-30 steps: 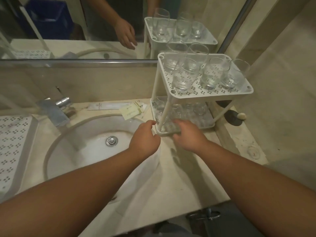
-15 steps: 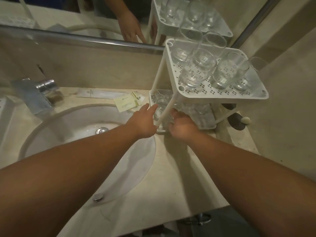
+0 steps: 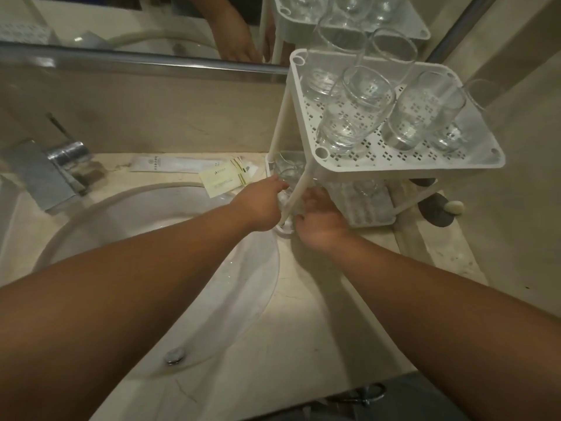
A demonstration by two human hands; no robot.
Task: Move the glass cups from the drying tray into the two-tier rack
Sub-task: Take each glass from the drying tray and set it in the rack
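The white two-tier rack stands on the counter at the right, against the wall. Several upright glass cups fill its top tier. More glass cups sit blurred in the shadowed lower tier. My left hand and my right hand meet at the lower tier's front left corner, one on each side of the rack's slanted front post. Between them they close on a glass cup standing in that corner. My right fingertips are hidden under the top tier. The drying tray is out of view.
A round sink lies left of the rack, with a chrome faucet behind it. A yellow card and a white sachet lie by the backsplash. A mirror runs above. A dark dish with a pebble sits right of the rack.
The view has shifted closer and to the right, so the drying tray at the left has left the frame. Both hands have reached deeper into the lower tier's front corner.
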